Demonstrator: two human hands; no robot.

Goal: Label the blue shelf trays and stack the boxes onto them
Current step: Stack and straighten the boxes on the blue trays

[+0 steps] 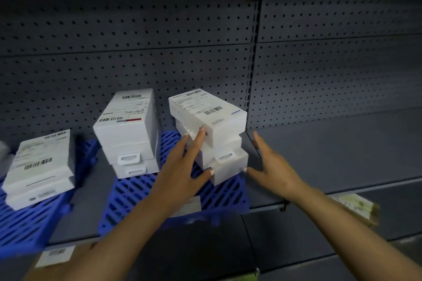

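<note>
At the far left a stack of white boxes point(40, 166) lies on a blue tray point(25, 219) at the shelf's point(342, 150) front edge. Next comes a taller, neat stack point(126, 132) at the back of a second blue tray point(141, 191).

On that same tray's right side stands the crooked stack point(212, 134), its boxes twisted out of line with one another, long axes running away from the person and skewed to the left. The left hand point(185, 166) is spread flat against its near-left face, fingertips on the top boxes, thumb by the bottom one. The right hand point(271, 164) is open with fingers spread, just beside the stack's right side; its thumb tip is at the bottom box's corner. The stack sits between the hands, the left one closer, so squaring it up looks like the step in hand.

Box labels show barcodes and small print, too blurred to read. A white label point(188, 206) hangs at the tray's front, and another point(54, 255) lower left.
</note>
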